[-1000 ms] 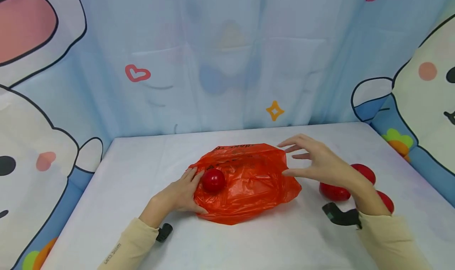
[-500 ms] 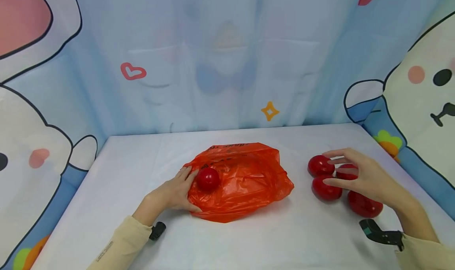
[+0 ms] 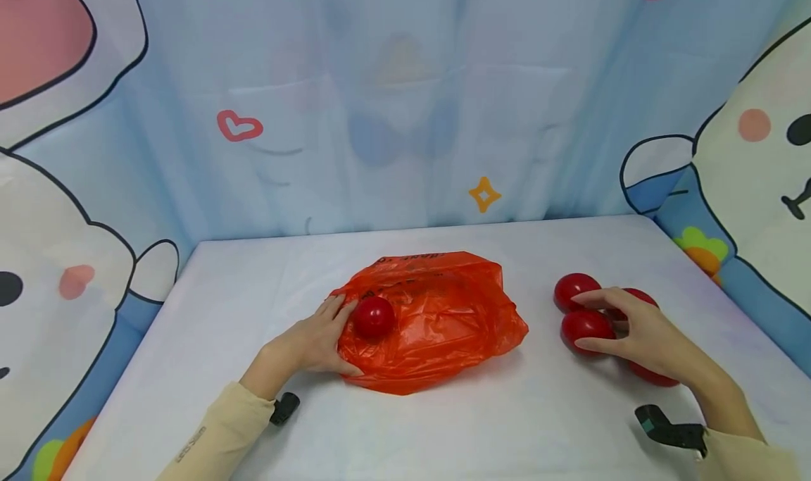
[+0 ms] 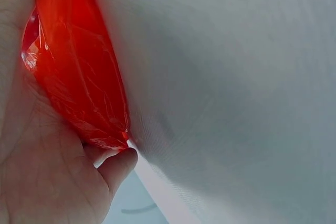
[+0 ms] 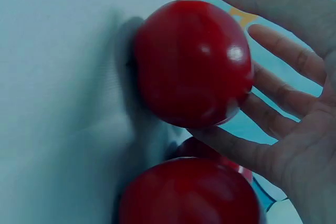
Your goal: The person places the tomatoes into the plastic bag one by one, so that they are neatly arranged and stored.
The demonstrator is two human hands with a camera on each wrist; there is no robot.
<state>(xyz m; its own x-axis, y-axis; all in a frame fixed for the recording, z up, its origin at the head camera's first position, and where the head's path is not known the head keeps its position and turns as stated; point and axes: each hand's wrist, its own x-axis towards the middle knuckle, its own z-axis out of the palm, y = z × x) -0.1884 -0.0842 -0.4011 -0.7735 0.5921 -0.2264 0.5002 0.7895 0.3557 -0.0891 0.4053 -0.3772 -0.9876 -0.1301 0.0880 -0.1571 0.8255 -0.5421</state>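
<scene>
An orange-red plastic bag [image 3: 437, 319] lies on the white table. My left hand [image 3: 310, 344] rests along its left edge with fingers spread; in the left wrist view the thumb [image 4: 119, 167] touches the bag's end. Beside those fingers a glossy red apple [image 3: 374, 317] shows against the bag; whether it lies on or inside it I cannot tell. To the right, my right hand [image 3: 652, 333] reaches around another apple [image 3: 586, 329]. In the right wrist view its fingers are behind that apple [image 5: 194, 64], and a gap separates the topmost digit from it.
More apples sit close to the right hand: one behind [image 3: 575, 291], one partly hidden beyond the fingers [image 3: 641, 296] and one under the hand [image 3: 652, 375]. A blue cartoon curtain [image 3: 393, 101] hangs behind the white table [image 3: 405, 439].
My right hand has moved from the bag's right end to the apples on the right and lowered around one. The left hand stays at the bag's left edge.
</scene>
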